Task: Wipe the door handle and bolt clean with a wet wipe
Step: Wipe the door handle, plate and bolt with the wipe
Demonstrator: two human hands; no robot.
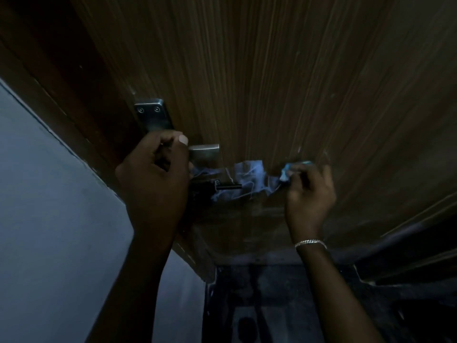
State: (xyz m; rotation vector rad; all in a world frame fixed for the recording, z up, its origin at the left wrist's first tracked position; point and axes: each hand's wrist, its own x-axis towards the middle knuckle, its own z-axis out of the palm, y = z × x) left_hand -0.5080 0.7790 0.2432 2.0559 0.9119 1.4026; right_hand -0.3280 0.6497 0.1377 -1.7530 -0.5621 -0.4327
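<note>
Wipe stretched between both hands at the door hardware

Head view: the left hand [154, 169] is closed over the near part of the door handle [204, 152] and one end of the wet wipe [249, 180]; the right hand [309, 189] pinches the other end. The wipe runs sideways between them — the dark bolt [228, 186] pokes out just right of the left hand, the nearer one. No readable writing.

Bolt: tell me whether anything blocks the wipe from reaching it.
Nothing visible does. The wipe, stretched between left hand and right hand, already lies against the dark bolt, just under the handle.
</note>
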